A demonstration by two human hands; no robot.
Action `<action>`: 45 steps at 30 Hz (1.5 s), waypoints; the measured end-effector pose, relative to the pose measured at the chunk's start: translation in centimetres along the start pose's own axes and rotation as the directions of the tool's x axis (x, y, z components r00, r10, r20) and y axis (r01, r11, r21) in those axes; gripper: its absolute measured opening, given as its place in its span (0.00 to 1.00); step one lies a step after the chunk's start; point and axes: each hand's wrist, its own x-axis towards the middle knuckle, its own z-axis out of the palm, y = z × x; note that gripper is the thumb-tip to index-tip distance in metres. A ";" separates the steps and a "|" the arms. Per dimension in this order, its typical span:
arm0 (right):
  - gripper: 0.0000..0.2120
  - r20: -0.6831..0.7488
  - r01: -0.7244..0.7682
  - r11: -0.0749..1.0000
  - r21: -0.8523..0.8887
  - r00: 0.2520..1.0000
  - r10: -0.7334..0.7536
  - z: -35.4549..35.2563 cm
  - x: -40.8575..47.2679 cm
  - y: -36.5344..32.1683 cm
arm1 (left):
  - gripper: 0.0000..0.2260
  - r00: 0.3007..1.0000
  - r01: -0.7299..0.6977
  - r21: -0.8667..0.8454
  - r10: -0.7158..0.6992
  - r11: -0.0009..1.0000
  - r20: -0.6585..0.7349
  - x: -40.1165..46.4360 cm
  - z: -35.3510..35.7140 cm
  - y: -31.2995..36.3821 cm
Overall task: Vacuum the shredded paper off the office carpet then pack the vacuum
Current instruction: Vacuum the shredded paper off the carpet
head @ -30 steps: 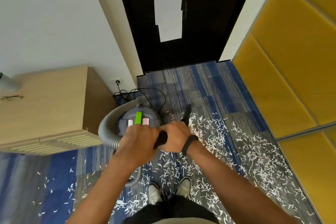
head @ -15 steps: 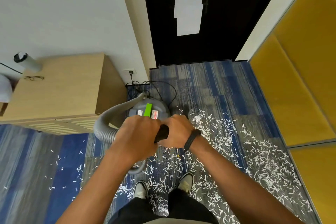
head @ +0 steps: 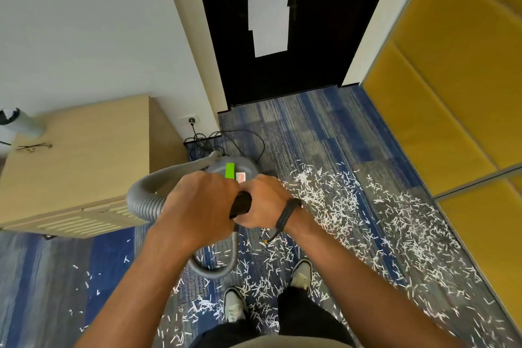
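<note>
I see the vacuum [head: 236,169] as a squat grey canister with a bright green strip and a small red-and-white label on top, sitting on the carpet [head: 324,133] just beside the light wooden cabinet [head: 84,155], in front of the black door [head: 282,22]. Its black cord [head: 248,135] trails back to the wall socket [head: 192,119]. A ribbed grey hose [head: 147,198] arcs out from the canister to my left, passes under my hands and loops down toward my shoes. White shredded paper [head: 353,212] lies thick over the blue-grey carpet to the right and around my feet, thinner to the left.

Both my arms reach forward and meet above the canister. My left hand [head: 197,206] is curled over the black handle [head: 241,203] where the hose joins it, knuckles up. My right hand [head: 264,203], a dark band on its wrist, wraps the same black piece from the other side, touching the left. Both look clamped on it, though the fingers themselves are hidden underneath.
</note>
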 end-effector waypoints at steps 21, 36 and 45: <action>0.25 -0.163 -0.145 0.989 -0.009 0.976 0.142 4.0 -3.4 -3.8 | 0.14 0.982 -0.183 -0.038 0.181 0.982 -0.054 -3.6 2.9 -2.4; 0.12 -0.007 -0.099 0.995 0.020 0.995 0.099 2.0 -1.1 -1.0 | 0.17 0.989 -0.141 -0.130 0.135 0.981 -0.053 -2.1 2.6 -4.9; 0.12 -0.108 -0.050 0.989 -0.138 0.994 0.035 2.2 0.8 0.1 | 0.15 0.995 -0.079 -0.111 0.073 0.991 -0.062 -1.9 3.1 -5.5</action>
